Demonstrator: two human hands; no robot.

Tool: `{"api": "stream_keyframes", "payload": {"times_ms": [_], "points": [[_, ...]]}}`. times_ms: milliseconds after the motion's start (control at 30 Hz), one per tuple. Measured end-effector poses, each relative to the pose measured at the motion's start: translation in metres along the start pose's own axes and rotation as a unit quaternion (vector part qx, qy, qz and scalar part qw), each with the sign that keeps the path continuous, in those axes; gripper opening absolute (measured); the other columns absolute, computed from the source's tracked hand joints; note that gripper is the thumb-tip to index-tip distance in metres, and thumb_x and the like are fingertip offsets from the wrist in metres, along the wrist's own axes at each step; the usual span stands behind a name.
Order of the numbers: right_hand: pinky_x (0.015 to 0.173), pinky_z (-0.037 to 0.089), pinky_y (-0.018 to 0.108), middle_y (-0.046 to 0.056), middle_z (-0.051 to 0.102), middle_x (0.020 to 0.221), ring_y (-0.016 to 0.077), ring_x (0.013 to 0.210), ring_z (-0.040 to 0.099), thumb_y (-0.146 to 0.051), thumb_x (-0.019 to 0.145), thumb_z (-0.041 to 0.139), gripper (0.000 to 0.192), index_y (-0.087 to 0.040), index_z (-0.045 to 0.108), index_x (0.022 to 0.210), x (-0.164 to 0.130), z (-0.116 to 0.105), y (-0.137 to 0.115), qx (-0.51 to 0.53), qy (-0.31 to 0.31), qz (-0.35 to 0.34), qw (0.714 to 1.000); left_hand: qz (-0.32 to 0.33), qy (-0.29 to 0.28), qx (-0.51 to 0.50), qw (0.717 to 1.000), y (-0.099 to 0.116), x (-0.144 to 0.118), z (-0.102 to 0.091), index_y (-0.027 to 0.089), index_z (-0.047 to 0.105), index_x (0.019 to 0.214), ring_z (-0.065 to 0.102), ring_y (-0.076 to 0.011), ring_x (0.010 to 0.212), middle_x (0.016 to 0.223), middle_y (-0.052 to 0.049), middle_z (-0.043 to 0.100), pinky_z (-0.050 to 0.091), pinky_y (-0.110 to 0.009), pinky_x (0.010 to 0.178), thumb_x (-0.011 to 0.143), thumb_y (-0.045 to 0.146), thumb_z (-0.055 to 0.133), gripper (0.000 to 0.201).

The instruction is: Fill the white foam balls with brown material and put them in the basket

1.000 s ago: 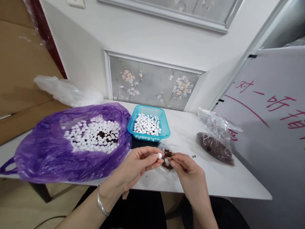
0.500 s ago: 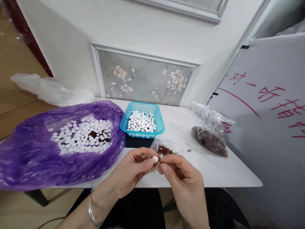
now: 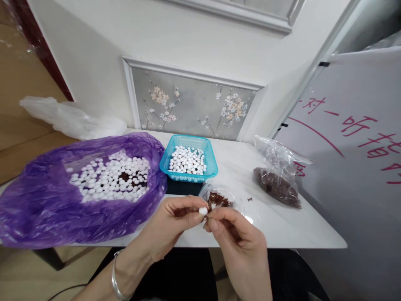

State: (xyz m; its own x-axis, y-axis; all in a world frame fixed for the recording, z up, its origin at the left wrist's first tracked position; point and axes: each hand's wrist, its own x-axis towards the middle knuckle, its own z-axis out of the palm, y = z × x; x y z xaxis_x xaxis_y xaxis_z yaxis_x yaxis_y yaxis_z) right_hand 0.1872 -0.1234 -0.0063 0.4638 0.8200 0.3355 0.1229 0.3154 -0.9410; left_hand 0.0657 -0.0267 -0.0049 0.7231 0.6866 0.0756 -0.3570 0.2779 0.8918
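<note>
Two hands meet just above the near edge of the white table (image 3: 282, 228). A second ago they were a little apart; now the right hand (image 3: 238, 238) has come in, and its pinched fingertips touch the small white bead (image 3: 203, 211) that the left hand (image 3: 172, 223) grips between thumb and finger. Whether the right hand holds a tiny brown bit, I cannot tell. Just past the hands lies a small clear bag of brown bits (image 3: 219, 200). Farther off sit a blue basket of white beads (image 3: 188, 159), a purple bag of white beads (image 3: 78, 188) to the left, and a bigger clear bag (image 3: 277, 175) to the right.
</note>
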Motion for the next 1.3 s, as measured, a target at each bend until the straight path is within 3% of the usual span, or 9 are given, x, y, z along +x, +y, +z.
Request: {"api": "stream_keyframes", "payload": {"times_ms": [367, 767, 1300], "points": [[0.063, 0.049, 0.019, -0.003, 0.063, 0.069, 0.0120, 0.067, 0.059, -0.024, 0.086, 0.067, 0.008, -0.022, 0.068, 0.079, -0.0026, 0.0052, -0.0045, 0.000, 0.038, 0.017, 0.999, 0.020, 0.026, 0.084, 0.996, -0.0015, -0.0007, -0.0048, 0.028, 0.083, 0.083, 0.066, -0.0136, 0.086, 0.093, -0.001, 0.073, 0.052, -0.022, 0.083, 0.074, 0.018, 0.079, 0.014], [0.062, 0.044, 0.020, -0.003, 0.061, 0.073, 0.0112, 0.066, 0.054, -0.023, 0.090, 0.061, 0.011, -0.022, 0.065, 0.080, -0.0045, 0.0072, -0.0024, -0.068, 0.040, -0.041, 0.996, 0.064, 0.083, 0.187, 0.977, 0.0031, -0.0039, -0.0024, 0.030, 0.083, 0.077, 0.070, -0.0162, 0.085, 0.095, -0.003, 0.075, 0.057, -0.022, 0.079, 0.067, 0.015, 0.081, 0.018], [0.063, 0.046, 0.021, -0.002, 0.060, 0.072, 0.0125, 0.067, 0.056, -0.028, 0.092, 0.059, 0.013, -0.021, 0.062, 0.081, 0.0030, 0.0038, 0.0029, -0.101, -0.028, -0.001, 0.994, 0.090, 0.076, 0.240, 0.964, 0.0047, -0.0038, -0.0066, 0.028, 0.084, 0.076, 0.066, -0.0144, 0.074, 0.084, -0.005, 0.073, 0.055, -0.020, 0.068, 0.070, 0.016, 0.079, 0.014]]}}
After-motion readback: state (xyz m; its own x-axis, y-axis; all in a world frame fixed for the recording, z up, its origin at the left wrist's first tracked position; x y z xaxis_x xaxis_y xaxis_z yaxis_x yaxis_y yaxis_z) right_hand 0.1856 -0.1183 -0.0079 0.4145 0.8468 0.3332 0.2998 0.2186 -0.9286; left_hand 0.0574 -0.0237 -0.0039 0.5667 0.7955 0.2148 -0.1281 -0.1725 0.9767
